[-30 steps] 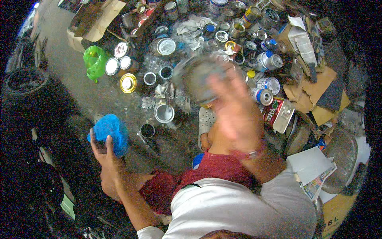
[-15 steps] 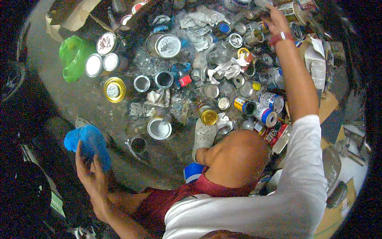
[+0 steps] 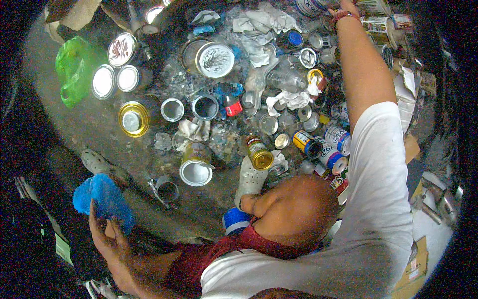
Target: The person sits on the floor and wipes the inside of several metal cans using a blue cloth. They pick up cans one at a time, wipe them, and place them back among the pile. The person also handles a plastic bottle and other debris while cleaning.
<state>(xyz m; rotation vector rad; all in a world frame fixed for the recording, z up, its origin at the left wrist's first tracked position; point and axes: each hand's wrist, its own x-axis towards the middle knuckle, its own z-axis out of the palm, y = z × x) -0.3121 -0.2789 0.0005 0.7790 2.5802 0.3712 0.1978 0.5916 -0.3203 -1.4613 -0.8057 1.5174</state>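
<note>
My left hand (image 3: 110,246) is at the lower left, its fingers curled against a crumpled blue cloth-like bundle (image 3: 102,199); its exact material is unclear. My right arm stretches far forward to the top edge, where my right hand (image 3: 345,8) grips a silvery can (image 3: 327,4), partly cut off by the frame. Beside that can lies a labelled tin (image 3: 309,7). Below the right hand stand several small tins and jars, including one with a blue lid (image 3: 295,38). An open gold tin with a white inside (image 3: 196,172) stands on the floor between my feet.
Several lidded cans, among them a wide paint can (image 3: 215,60) and a gold-rimmed can (image 3: 133,119), stand ahead. A green plastic bag (image 3: 73,70) lies far left. Crumpled paper (image 3: 264,25) and a brush in a small cup (image 3: 167,190) are also on the floor. Cardboard (image 3: 406,94) lines the right.
My right hand has shifted toward the top edge and closed round the silvery can. The left hand and blue bundle sit slightly lower in the picture. The whole view has shifted a little.
</note>
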